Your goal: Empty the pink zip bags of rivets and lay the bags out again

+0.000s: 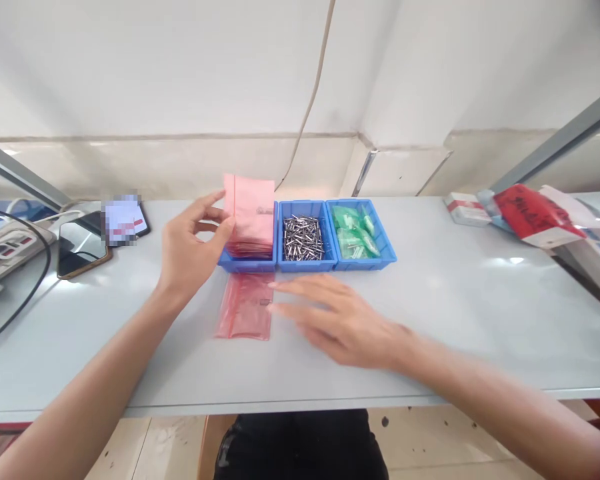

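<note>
A stack of pink bags (250,217) stands in the left blue bin (253,267). My left hand (197,240) grips the left edge of the stack between thumb and fingers. On the table in front of that bin lies a flat pink zip bag (247,310). My right hand (337,320), a little blurred, is just right of this bag, fingers stretched out and apart, with nothing held. The middle blue bin (307,266) holds many metal screws or pins (303,239). Green and clear small packets (353,233) fill the right blue bin (387,253).
Two phones (83,247) (125,220) and a power strip (15,250) with cables are at the left. A small white and red box (467,209) and a red package (535,213) lie at the right. The table's front edge (300,405) runs below my hands.
</note>
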`<move>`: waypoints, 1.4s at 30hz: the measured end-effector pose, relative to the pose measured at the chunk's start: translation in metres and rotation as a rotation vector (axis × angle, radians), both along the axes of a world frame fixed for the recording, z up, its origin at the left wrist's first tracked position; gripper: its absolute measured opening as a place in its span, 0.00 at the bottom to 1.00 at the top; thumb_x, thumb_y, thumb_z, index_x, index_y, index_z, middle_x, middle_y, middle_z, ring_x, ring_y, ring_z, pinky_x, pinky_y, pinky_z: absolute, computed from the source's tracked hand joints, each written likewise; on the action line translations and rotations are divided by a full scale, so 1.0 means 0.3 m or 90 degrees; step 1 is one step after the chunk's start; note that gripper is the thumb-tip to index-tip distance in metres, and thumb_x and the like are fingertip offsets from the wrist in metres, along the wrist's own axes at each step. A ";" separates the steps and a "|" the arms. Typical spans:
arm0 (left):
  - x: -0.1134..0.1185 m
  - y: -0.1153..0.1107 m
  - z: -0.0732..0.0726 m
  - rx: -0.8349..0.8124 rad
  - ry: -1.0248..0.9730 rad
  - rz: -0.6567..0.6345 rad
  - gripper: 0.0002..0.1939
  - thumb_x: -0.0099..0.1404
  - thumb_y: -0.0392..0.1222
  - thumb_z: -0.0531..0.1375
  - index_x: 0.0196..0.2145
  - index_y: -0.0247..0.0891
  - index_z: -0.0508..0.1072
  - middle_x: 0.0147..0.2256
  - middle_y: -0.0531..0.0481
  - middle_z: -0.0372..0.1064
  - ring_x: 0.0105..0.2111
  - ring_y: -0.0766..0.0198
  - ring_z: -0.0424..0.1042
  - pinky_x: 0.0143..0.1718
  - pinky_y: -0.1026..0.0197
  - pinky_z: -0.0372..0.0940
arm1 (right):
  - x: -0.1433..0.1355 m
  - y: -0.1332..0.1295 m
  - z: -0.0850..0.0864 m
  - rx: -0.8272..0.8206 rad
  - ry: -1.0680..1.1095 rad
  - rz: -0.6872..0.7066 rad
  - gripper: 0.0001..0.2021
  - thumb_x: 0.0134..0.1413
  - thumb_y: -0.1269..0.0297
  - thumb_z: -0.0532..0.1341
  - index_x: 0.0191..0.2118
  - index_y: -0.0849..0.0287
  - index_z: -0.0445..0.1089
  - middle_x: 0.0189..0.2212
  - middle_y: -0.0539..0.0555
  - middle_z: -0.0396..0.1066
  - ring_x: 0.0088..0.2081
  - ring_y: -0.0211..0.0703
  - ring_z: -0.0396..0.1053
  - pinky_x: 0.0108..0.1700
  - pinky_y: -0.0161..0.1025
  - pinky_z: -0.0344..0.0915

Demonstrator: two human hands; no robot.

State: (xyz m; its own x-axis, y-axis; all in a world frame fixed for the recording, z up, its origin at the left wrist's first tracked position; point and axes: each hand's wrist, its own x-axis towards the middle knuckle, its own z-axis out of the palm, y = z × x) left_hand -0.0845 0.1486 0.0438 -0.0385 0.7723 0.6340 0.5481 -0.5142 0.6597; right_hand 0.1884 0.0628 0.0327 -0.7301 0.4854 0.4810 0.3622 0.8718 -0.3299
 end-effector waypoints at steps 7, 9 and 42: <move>0.029 -0.024 0.000 0.110 0.416 -0.052 0.18 0.76 0.43 0.55 0.60 0.43 0.72 0.66 0.43 0.62 0.67 0.48 0.62 0.68 0.40 0.61 | -0.041 -0.021 -0.064 0.088 -0.212 0.087 0.25 0.75 0.53 0.51 0.71 0.54 0.60 0.70 0.59 0.61 0.72 0.53 0.56 0.74 0.61 0.47; 0.037 -0.029 -0.008 0.101 0.469 -0.091 0.18 0.77 0.45 0.54 0.59 0.42 0.72 0.63 0.44 0.67 0.65 0.49 0.66 0.66 0.41 0.63 | -0.031 -0.015 -0.055 0.123 -0.180 0.066 0.20 0.75 0.58 0.51 0.65 0.56 0.66 0.60 0.58 0.73 0.62 0.49 0.69 0.69 0.55 0.59; 0.032 -0.036 0.006 0.023 0.230 -0.033 0.15 0.65 0.48 0.68 0.49 0.49 0.75 0.58 0.51 0.70 0.61 0.50 0.65 0.67 0.39 0.61 | 0.015 0.002 -0.018 0.108 0.000 -0.073 0.20 0.51 0.82 0.59 0.48 0.59 0.75 0.53 0.57 0.79 0.48 0.51 0.78 0.47 0.47 0.74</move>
State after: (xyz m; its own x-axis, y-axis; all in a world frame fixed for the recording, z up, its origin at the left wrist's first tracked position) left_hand -0.0749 0.1378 0.0456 0.2311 0.7441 0.6268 0.7148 -0.5669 0.4094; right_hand 0.1928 0.0633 0.0271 -0.6745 0.4775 0.5630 0.4620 0.8679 -0.1826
